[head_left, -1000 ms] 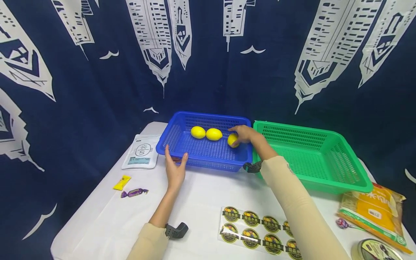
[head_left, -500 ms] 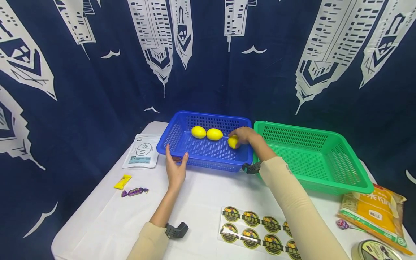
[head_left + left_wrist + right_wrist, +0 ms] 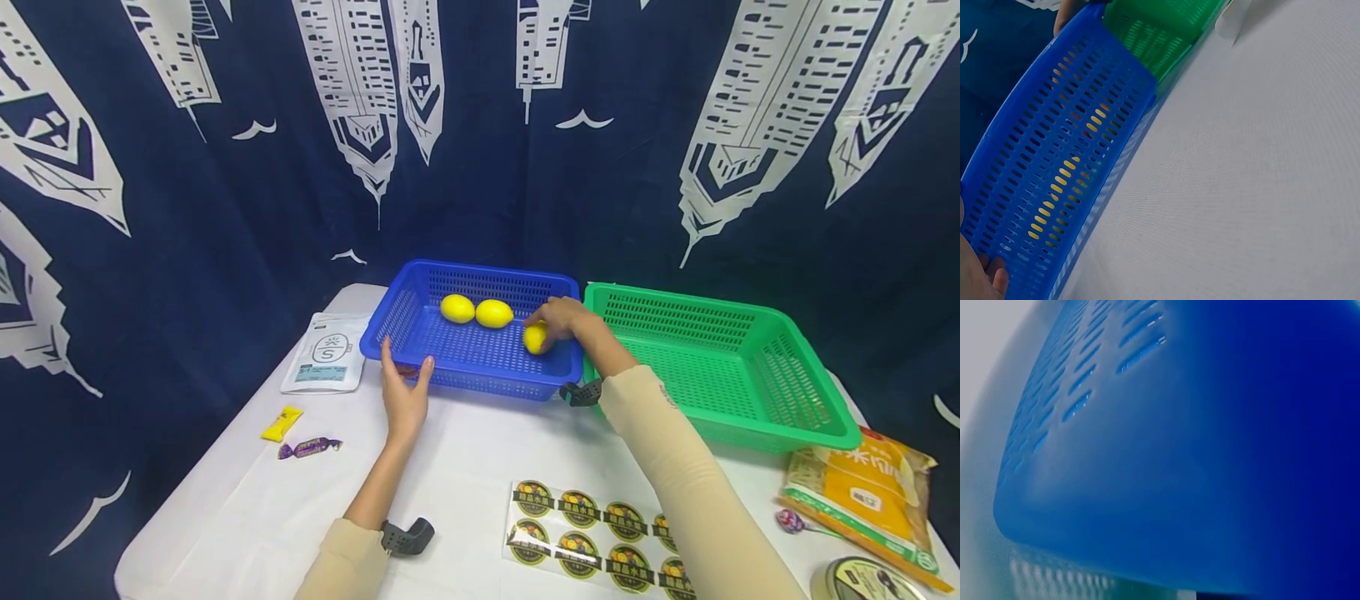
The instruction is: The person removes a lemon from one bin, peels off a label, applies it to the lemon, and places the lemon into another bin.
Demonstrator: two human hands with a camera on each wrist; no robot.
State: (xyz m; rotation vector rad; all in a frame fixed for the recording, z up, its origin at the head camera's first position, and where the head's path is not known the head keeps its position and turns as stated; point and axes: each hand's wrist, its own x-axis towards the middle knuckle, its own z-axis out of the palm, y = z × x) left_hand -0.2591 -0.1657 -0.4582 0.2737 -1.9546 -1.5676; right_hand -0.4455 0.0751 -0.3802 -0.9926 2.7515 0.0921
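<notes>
In the head view a blue basket [image 3: 450, 354] stands at the table's back, with three lemons inside. Two of them, a left lemon [image 3: 457, 308] and a middle lemon [image 3: 494, 313], lie side by side near the back wall. My right hand [image 3: 562, 319] reaches over the basket's right end and holds the right lemon [image 3: 535, 338] between its fingers. At the front left corner my left hand [image 3: 405, 404] grips the basket by its rim; curled fingers [image 3: 994, 275] show against the slotted wall in the left wrist view. The basket's side fills the right wrist view and hides the right hand.
A green basket [image 3: 750, 429] adjoins on the right, beside a yellow grain bag [image 3: 862, 492], a lollipop [image 3: 790, 521] and a round tin [image 3: 866, 579]. A sticker sheet [image 3: 555, 508] lies in front. Left are a white pouch [image 3: 327, 354], a yellow candy [image 3: 281, 423] and a purple candy [image 3: 310, 448].
My right hand has shifted slightly toward me, bringing the right lemon a little nearer the basket's front. The left hand and the other two lemons have stayed put.
</notes>
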